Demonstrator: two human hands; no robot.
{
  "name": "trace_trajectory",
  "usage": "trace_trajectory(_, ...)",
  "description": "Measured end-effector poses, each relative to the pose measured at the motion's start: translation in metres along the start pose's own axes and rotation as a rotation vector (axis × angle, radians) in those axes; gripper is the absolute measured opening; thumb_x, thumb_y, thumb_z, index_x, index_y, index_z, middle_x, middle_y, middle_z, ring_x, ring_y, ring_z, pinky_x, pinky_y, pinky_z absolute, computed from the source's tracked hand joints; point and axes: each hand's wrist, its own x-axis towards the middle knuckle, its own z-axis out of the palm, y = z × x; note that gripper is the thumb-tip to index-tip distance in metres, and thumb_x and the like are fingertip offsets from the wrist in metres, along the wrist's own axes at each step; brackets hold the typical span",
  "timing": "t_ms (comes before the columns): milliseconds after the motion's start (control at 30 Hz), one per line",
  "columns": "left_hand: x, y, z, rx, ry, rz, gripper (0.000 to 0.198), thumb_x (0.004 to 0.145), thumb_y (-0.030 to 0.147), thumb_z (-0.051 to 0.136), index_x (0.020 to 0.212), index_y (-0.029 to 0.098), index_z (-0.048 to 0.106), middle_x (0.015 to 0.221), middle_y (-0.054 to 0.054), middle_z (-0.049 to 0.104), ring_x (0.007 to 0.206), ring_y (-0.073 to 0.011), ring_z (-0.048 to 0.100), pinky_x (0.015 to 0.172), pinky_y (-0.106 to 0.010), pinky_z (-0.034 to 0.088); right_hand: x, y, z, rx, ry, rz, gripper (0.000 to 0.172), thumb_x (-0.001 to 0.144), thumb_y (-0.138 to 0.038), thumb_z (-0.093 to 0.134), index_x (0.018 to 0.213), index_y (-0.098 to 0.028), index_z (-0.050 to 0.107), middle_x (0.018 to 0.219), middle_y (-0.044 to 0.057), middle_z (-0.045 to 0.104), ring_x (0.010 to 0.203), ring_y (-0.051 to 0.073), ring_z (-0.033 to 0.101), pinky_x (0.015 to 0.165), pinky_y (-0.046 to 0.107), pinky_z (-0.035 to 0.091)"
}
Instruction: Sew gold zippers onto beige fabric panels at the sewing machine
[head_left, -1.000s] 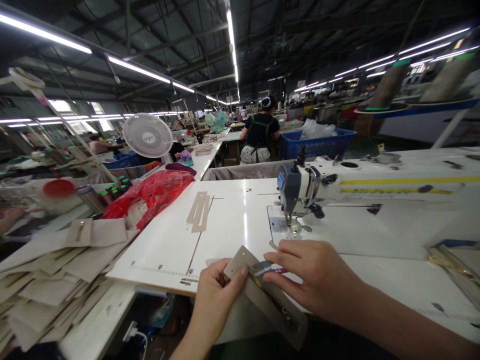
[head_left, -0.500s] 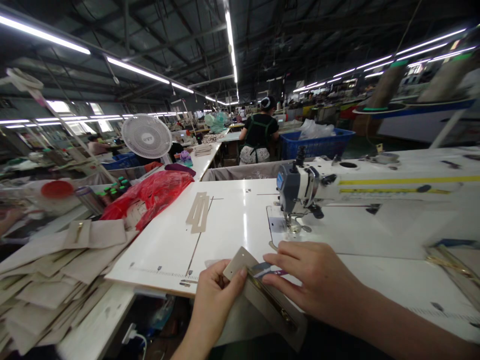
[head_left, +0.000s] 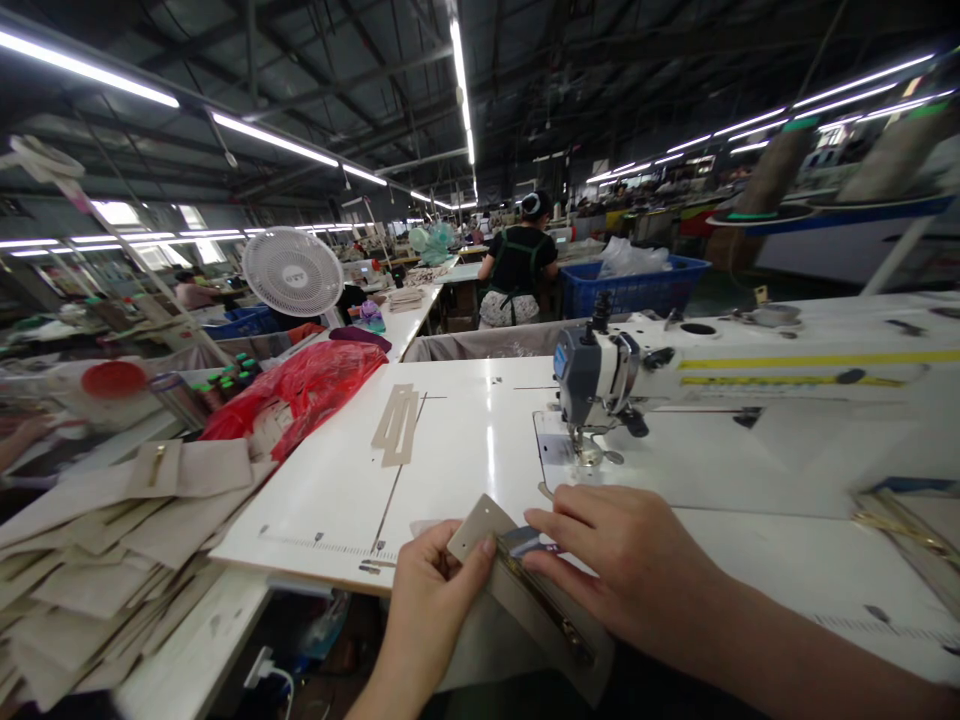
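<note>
The thumb and fingers of the left hand [head_left: 431,575] are pinching the zippered beige piece [head_left: 480,528] near its far left end, closed firmly on its edge. The fingers of the right hand [head_left: 611,545] are closing around the small snips [head_left: 527,541], whose grey blades are pointing left at the upper end of the brass zipper [head_left: 555,615]; they seem to be touching the piece there, though the fingers are covering too much of the tool to tell whether its blades are parted. The piece is slanting down towards the near right, at the near edge of the white bench [head_left: 457,480]. Just beyond the right hand, the sewing machine [head_left: 600,375] is standing with its head over the bench, while flat beige strips [head_left: 397,425] are lying together farther left. At the far right edge, more zippered pieces [head_left: 911,530] are resting. To the left, a loose heap of beige panels [head_left: 90,570] is spreading beside a red plastic bag [head_left: 307,385], and a white fan [head_left: 292,272] is standing beyond. Farther off, a co-worker [head_left: 517,265] is facing away beside a blue crate [head_left: 637,288].
</note>
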Motion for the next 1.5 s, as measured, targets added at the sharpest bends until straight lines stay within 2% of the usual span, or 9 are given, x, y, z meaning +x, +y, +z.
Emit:
trace_trajectory(167,0.001,-0.003,-0.002,-0.013,-0.077,-0.030,0.038,0.064,0.049,0.071,0.073,0.012,0.069,0.062,-0.002,0.062,0.055,-0.0129,0.052,0.050,-0.020,0.039,0.004,0.014,0.003,0.271,-0.156,0.070,0.018,0.080,-0.032,0.061,0.085,-0.018,0.071,0.066,0.003,0.063,0.059,0.013,0.056,0.055,0.024,0.035)
trace_trajectory(333,0.001,-0.007,-0.004,-0.188,-0.194,-0.181,0.038,0.065,0.047,0.071,0.075,0.011,0.064,0.061,-0.002,0.061,0.053,-0.0130,0.052,0.051,-0.022,0.039,0.010,0.030,0.007,0.626,-0.355,0.204,0.024,0.076,-0.036,0.065,0.084,-0.015,0.073,0.065,0.004,0.063,0.057,0.011,0.053,0.054,0.022,0.038)
trace_trajectory(567,-0.003,-0.002,-0.001,-0.342,-0.243,-0.240,0.034,0.062,0.041,0.076,0.071,0.011,0.061,0.057,0.000,0.057,0.052,-0.0117,0.052,0.052,-0.021,0.037,0.004,0.042,0.027,1.039,-0.447,0.372,0.032,0.070,-0.040,0.069,0.084,-0.011,0.074,0.071,0.007,0.066,0.062,0.012,0.054,0.056,0.022,0.041)
trace_trajectory(733,-0.004,0.000,-0.003,-0.353,-0.247,-0.235,0.034,0.063,0.040,0.076,0.072,0.011,0.060,0.059,0.000,0.057,0.053,-0.0116,0.052,0.052,-0.021,0.037,-0.003,0.045,0.040,1.223,-0.520,0.498,0.039,0.068,-0.046,0.070,0.083,-0.011,0.074,0.061,0.003,0.062,0.053,0.008,0.046,0.050,0.021,0.036)
trace_trajectory(833,-0.005,0.000,-0.003,-0.334,-0.245,-0.229,0.035,0.063,0.041,0.075,0.072,0.012,0.060,0.058,0.000,0.056,0.052,-0.0114,0.051,0.051,-0.021,0.037,-0.001,0.042,0.035,1.194,-0.511,0.490,0.037,0.069,-0.046,0.069,0.083,-0.012,0.074,0.063,0.004,0.064,0.055,0.010,0.049,0.052,0.021,0.039)
trace_trajectory(933,-0.004,-0.001,-0.004,-0.283,-0.230,-0.206,0.035,0.065,0.043,0.074,0.074,0.012,0.061,0.059,0.000,0.056,0.054,-0.0118,0.051,0.051,-0.021,0.037,0.006,0.034,0.020,1.021,-0.465,0.430,0.029,0.071,-0.041,0.067,0.081,-0.014,0.074,0.071,0.006,0.068,0.062,0.013,0.055,0.057,0.022,0.042)
trace_trajectory(1133,-0.003,-0.002,-0.004,-0.253,-0.224,-0.176,0.033,0.066,0.042,0.073,0.077,0.013,0.064,0.063,0.000,0.057,0.058,-0.0133,0.053,0.055,-0.022,0.039,0.015,0.020,-0.007,0.690,-0.416,0.351,0.019,0.074,-0.031,0.066,0.082,-0.015,0.074,0.065,0.004,0.065,0.058,0.011,0.054,0.053,0.021,0.040)
trace_trajectory(1400,-0.002,-0.003,-0.005,-0.219,-0.213,-0.155,0.034,0.066,0.044,0.072,0.075,0.012,0.063,0.062,0.000,0.058,0.055,-0.0118,0.050,0.052,-0.021,0.037,0.013,0.018,-0.010,0.520,-0.345,0.214,0.016,0.076,-0.030,0.065,0.082,-0.017,0.073,0.065,0.002,0.065,0.059,0.012,0.055,0.057,0.022,0.038)
trace_trajectory(1500,-0.001,-0.003,-0.006,-0.208,-0.221,-0.144,0.036,0.066,0.045,0.072,0.077,0.012,0.064,0.062,-0.001,0.059,0.054,-0.0115,0.049,0.052,-0.021,0.037,0.014,0.018,-0.009,0.544,-0.366,0.222,0.017,0.076,-0.031,0.065,0.082,-0.018,0.073,0.064,0.003,0.064,0.058,0.011,0.054,0.055,0.022,0.038)
